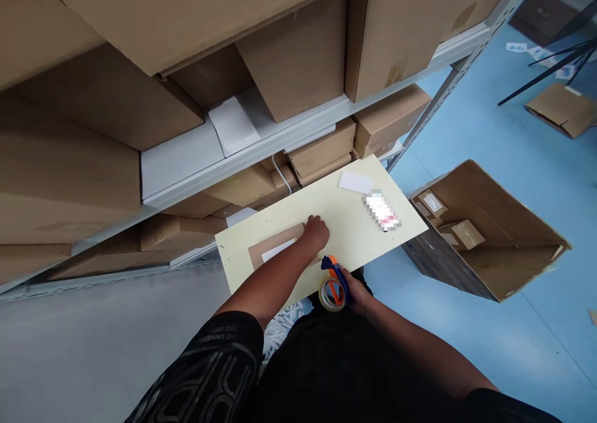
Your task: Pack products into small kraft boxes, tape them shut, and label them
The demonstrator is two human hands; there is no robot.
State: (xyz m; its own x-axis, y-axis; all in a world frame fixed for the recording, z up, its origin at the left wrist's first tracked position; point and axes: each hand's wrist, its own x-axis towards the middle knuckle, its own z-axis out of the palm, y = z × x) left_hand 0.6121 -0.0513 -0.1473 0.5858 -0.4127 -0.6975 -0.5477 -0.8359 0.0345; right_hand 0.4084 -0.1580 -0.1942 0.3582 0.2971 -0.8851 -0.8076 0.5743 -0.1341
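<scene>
On the cream tabletop (298,208) lies a flat brown cardboard box (256,254) with a white label, partly covered by my left forearm. My left hand (317,231) is closed with curled fingers at the box's right end and rests against it; the fingertips are partly hidden. At the table's near edge my right hand (357,291) grips a blue and orange tape dispenser (342,280). A roll of clear tape sits in it, and its head points toward the box, close to my left hand.
A white paper slip (355,181) and a pixelated phone-like item (382,211) lie on the table's right part. A large open carton (508,224) with small boxes inside stands right of it. Shelving (280,140) loaded with cartons runs along the far side.
</scene>
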